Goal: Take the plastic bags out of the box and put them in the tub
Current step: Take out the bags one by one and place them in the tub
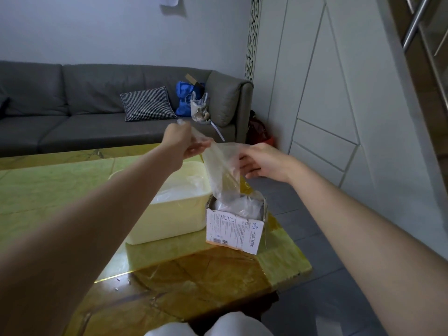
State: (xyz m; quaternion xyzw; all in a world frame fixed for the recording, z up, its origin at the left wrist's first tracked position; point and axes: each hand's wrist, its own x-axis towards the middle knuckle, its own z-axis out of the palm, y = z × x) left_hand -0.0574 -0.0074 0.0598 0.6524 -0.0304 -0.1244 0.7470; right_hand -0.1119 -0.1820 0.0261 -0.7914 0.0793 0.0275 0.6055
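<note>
Clear plastic bag (pixel 221 170) is mid-pull out of the box (pixel 234 232), lower end still inside on the rest of the stack; the box sits at the right table edge, just right of the cream tub (pixel 169 221), which already holds some bags. Left hand (pixel 180 141) pinches the bag's top corner, raised; right hand (pixel 263 163) has loose, spread fingers touching the bag's right side. Next, likely: lift it free, swing left, drop it in the tub.
</note>
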